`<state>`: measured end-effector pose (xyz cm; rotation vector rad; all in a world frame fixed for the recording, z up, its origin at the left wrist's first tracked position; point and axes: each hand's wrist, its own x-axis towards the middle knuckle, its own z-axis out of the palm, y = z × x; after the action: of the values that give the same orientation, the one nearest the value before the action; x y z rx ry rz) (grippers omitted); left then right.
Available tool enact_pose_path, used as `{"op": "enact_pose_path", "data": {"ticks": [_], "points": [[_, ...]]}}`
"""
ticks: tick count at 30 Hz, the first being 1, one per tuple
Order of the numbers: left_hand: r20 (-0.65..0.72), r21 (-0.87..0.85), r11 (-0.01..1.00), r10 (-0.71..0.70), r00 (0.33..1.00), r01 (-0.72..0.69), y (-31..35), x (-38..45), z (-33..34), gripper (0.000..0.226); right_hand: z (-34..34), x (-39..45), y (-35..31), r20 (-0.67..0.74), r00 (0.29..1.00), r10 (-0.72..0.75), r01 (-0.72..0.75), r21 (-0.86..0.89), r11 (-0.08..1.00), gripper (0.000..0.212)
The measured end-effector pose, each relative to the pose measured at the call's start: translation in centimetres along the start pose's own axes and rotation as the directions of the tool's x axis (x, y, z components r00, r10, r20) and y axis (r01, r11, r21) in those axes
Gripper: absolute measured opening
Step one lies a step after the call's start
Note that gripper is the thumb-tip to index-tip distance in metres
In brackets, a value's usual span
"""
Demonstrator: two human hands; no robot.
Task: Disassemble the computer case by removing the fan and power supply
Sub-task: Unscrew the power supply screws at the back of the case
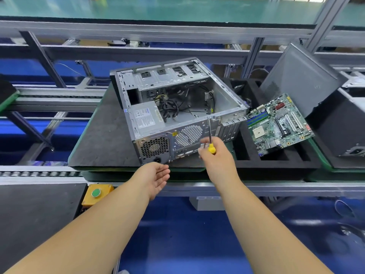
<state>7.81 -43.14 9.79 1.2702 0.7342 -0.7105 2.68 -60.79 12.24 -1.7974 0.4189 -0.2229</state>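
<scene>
We have the computer case (177, 107) lying open on the dark pad (102, 139), its rear panel toward us, the power supply (147, 117) seated in the near-left corner. Whether a fan sits behind the round grille (188, 135) we cannot tell. Our right hand (215, 155) grasps a yellow-handled screwdriver (211, 139), shaft pointing up past the rear rim; our left hand (156, 177) is released, palm up, just near the case's power socket, holding nothing. The risks, as we judge them: the tip could slip off a screw and scratch the panel or jab the loose black cables (173, 109) inside, and a freed screw could drop into the chassis, since nothing steadies the case. To the right, the black foam tray (276, 163) holds a green motherboard (278, 123) tilted across its compartments; its far pocket has something dark we cannot identify.
</scene>
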Motion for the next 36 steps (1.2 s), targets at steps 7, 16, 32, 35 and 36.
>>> {"op": "enact_pose_path", "data": {"ticks": [7, 16, 32, 35, 36], "points": [[0.074, -0.045, 0.999, 0.000, 0.997, 0.003, 2.7, -1.1, -5.0, 0.026, 3.6, 1.6, -5.6, 0.089, 0.971, -0.223, 0.240, -0.333, 0.912, 0.048], [0.233, -0.042, 0.999, 0.017, 0.972, -0.007, 3.8, -2.1, -8.0, 0.030, 6.6, 2.7, -5.3, 0.028, 0.992, -0.121, 0.117, -0.537, 0.835, 0.041], [0.206, -0.226, 0.974, 0.053, 0.977, -0.005, 3.5, -2.7, -10.2, 0.033, 9.7, -0.8, -5.7, -0.117, 0.988, -0.102, 0.024, -0.536, 0.844, 0.037], [0.170, -0.227, 0.974, 0.059, 0.984, -0.019, 3.3, -2.5, -10.0, 0.030, 9.7, -1.5, -5.5, -0.083, 0.990, -0.113, 0.061, -0.470, 0.880, 0.034], [0.156, -0.218, 0.976, 0.058, 0.986, -0.023, 3.1, -2.4, -9.9, 0.028, 9.6, -1.8, -5.3, -0.073, 0.990, -0.122, 0.077, -0.445, 0.892, 0.035]]}}
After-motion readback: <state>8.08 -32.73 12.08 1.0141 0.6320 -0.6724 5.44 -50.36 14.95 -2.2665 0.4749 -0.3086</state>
